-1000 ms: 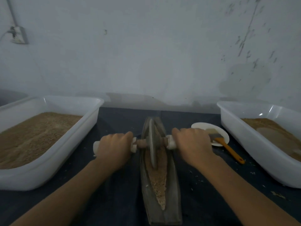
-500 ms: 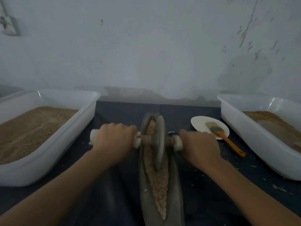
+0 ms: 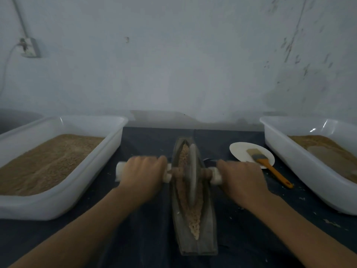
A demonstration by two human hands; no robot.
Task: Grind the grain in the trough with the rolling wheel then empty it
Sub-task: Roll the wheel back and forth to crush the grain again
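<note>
Dark cloth covers the surface (image 3: 146,238) below a scuffed pale wall, with a boat-shaped trough (image 3: 194,194) lying lengthwise at its middle. Over the past second the rolling wheel (image 3: 192,172) has travelled from the far tip back toward the trough's middle, so grain at the far end is uncovered again. By my reading, that means grinding is still underway and emptying has not begun. Both hands curl around the white axle handles, the left hand (image 3: 144,176) on one side and the right hand (image 3: 241,178) on the other, wheel upright between them. Grain (image 3: 190,207) lies as a coarse tan ridge along the groove, tapering toward the near end. White tubs of similar meal flank the trough, and a brush (image 3: 267,164) rests on a plate (image 3: 241,151).
</note>
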